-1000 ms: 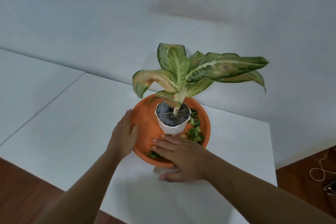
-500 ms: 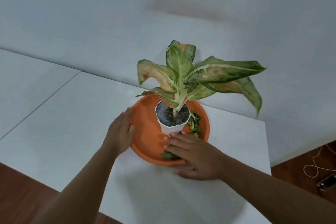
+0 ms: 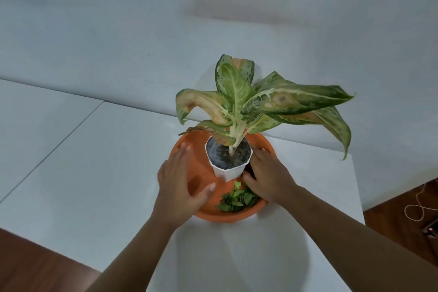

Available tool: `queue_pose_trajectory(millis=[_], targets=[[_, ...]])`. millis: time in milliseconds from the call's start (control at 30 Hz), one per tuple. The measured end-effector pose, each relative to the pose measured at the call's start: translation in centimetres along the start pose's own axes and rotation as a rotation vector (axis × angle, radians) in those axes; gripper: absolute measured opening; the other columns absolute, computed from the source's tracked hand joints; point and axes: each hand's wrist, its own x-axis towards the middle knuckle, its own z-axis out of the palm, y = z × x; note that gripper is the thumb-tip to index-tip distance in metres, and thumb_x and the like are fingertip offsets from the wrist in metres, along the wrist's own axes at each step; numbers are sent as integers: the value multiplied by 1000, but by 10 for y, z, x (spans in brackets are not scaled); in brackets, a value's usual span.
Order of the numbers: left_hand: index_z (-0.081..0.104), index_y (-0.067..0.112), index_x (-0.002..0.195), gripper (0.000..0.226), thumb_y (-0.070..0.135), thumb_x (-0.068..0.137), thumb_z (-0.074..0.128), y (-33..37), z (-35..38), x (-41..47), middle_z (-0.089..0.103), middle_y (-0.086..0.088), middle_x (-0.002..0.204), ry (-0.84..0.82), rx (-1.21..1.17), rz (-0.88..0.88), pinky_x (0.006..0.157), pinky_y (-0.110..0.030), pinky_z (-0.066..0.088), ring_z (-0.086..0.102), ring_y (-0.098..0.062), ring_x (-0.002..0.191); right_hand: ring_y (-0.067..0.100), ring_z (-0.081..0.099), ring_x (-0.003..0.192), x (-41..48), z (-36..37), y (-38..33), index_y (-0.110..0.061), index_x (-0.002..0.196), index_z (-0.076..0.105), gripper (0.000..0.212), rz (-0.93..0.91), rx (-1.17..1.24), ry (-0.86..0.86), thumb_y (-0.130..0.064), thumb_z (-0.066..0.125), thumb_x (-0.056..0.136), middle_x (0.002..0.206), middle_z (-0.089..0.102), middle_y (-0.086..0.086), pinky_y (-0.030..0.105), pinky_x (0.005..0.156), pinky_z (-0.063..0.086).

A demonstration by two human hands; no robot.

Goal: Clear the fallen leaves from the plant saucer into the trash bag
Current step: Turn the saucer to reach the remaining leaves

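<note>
- the flat white table top [image 3: 99, 173] runs from the left edge across to the right, with a thin seam line cutting diagonally through the left part of it
- a plain pale wall [image 3: 118, 19] sits behind the table, all the way across the far side
- reddish-brown wood floor [image 3: 35, 265] shows at the near left corner and again at the far right, where a loose pale cord [image 3: 417, 206] loops on the boards next to a small dark gadget with a red light [image 3: 430, 231]
- the round orange plastic plant saucer [image 3: 189, 147] sits on the right part of the table, close to the near edge
- a small white faceted pot [image 3: 228, 172] stands in the middle of the saucer, filled with dark soil [image 3: 227, 155]
- the plant with long green-and-cream leaves, some browned and yellowing [image 3: 237, 97], grows out of that soil and hangs out over the right side
- the little pile of fallen green leaves [image 3: 237, 199] lies inside the saucer at its near side, just in front of the pot, between the two hands
- left hand [image 3: 182, 185] rests flat on the saucer's left side, fingers spread and loose, thumb reaching toward the leaf pile, not gripping anything
- right hand [image 3: 267, 175] is in the saucer on the right of the pot, fingers curved down against the saucer floor and touching the pot's side, thumb just next to the leaves; can't tell if it's got any leaves pinched under there
- both bare forearms come in from the near edge
</note>
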Motion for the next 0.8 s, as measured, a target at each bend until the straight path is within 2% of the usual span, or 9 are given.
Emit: queue_pose_trajectory(millis=[100,167,267,367,433,633,733,800], targets=[[22,28,152,102,58,69,75,16,2,26,27,8,159,-117,-135,37,119,-39,26,23,-11,148,19,30,144,1,2,0,-17,149,29,70,2,-26,6,-41,43,86,154,37,4,32,120,18],[31,29,148,94,51,71,78,19,1,42,40,12,151,-162,-215,76,113,-40,39,36,-10,141,20,27,145,1,0,-2,-18,150,27,70,-5,-38,-3,-42,43,87,155,35,4,33,120,17],[41,31,143,79,47,74,76,18,-1,46,42,15,146,-172,-166,152,109,-35,42,39,-3,137,21,25,146,1,0,-4,-17,151,26,70,-4,-61,-15,-42,44,88,155,35,4,32,119,15],[46,29,139,77,52,72,74,17,2,43,42,12,143,-115,-109,139,106,-27,44,42,-1,132,22,25,146,2,3,-5,-18,150,28,70,16,-80,-2,-46,41,88,154,37,4,35,119,18],[52,23,134,77,57,69,74,18,4,44,47,7,137,-46,-38,138,103,-26,46,47,-7,127,21,25,146,4,5,-5,-20,149,30,69,33,-84,-2,-49,38,87,153,38,1,35,120,19],[58,20,120,78,75,65,61,33,15,43,57,-3,127,126,202,-52,95,-36,51,54,-22,118,18,26,146,3,9,-8,-23,147,35,66,73,-111,21,-52,27,88,153,40,-2,35,121,18],[55,21,125,80,76,68,56,38,16,39,56,-5,127,151,227,-115,97,-37,48,52,-25,119,19,21,148,4,10,-13,-20,149,32,69,109,-98,25,-53,24,88,156,34,0,36,120,14],[51,20,132,78,70,72,57,35,15,30,54,-5,132,158,189,-131,102,-38,45,49,-23,124,21,14,150,8,10,-14,-17,151,27,71,114,-84,7,-51,23,89,159,27,3,37,121,12]])
